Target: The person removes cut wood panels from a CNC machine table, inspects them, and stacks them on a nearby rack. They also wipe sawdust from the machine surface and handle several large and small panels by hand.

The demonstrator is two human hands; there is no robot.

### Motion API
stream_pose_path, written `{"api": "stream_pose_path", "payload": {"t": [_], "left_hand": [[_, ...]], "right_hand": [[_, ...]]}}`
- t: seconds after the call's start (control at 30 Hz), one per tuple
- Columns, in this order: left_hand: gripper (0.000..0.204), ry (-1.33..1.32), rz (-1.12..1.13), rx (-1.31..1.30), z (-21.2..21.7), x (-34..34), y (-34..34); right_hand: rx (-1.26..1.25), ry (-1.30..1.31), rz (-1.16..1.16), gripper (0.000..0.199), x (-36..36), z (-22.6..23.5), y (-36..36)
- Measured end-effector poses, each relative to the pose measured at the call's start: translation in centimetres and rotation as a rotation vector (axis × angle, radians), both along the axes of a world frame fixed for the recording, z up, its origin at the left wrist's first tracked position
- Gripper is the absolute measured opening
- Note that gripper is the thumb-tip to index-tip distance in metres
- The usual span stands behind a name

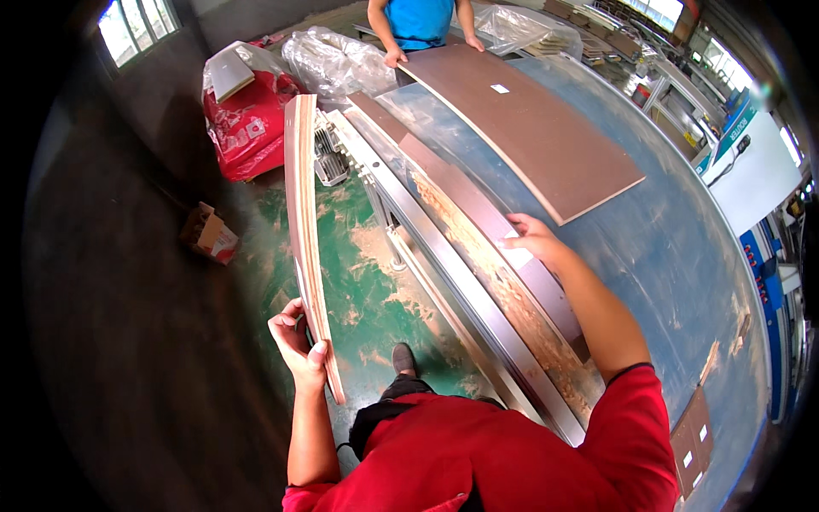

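Observation:
My left hand (302, 346) grips the near part of long, narrow wooden strips (309, 230) with pale layered edges, held out beside the machine. My right hand (533, 239) reaches across to a long brown board strip (465, 188) lying along the table edge. Its thumb and fingers are apart over a small white label on the strip. Sawdust (478, 256) covers the surface between that strip and a metal rail (444, 247).
A person in a blue shirt (418, 21) has both hands on a large brown panel (520, 119) across the blue-grey table (682, 282). Red and clear plastic wrapping (247, 128) lies back left. A cardboard box (209, 232) stands on the floor. Labelled brown pieces (693, 439) lie at right.

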State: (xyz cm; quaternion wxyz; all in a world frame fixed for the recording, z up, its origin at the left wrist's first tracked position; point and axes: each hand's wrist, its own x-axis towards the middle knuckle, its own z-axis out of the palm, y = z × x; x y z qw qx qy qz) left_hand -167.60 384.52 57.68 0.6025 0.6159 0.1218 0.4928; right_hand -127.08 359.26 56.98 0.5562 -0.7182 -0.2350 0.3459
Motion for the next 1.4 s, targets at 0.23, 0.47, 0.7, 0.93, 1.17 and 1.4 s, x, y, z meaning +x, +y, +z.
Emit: {"api": "stream_pose_path", "payload": {"t": [0.23,0.47,0.7,0.93,1.17,1.4], "left_hand": [[0.072,0.092,-0.098,-0.061,0.5,4.8,10.5],[0.068,0.083,-0.165,-0.103,0.3,8.3,14.3],[0.071,0.045,-0.183,-0.124,-1.4,9.4,14.4],[0.069,0.056,-0.159,-0.131,-2.0,9.8,14.0],[0.069,0.061,-0.154,-0.154,-2.5,10.1,13.4],[0.07,0.041,-0.138,-0.16,-2.0,9.4,12.1]], "right_hand": [[-0.126,0.122,-0.106,0.082,0.2,2.7,2.4],[-0.177,0.254,-0.115,0.084,0.1,3.9,4.0],[-0.234,0.108,-0.066,0.088,-0.5,4.0,4.1],[-0.256,-0.376,-0.077,0.09,-2.6,1.0,4.5],[-0.38,-0.725,-0.175,0.086,-6.5,2.2,6.1],[-0.474,-0.977,-0.146,0.086,-8.3,2.1,8.3]]}}
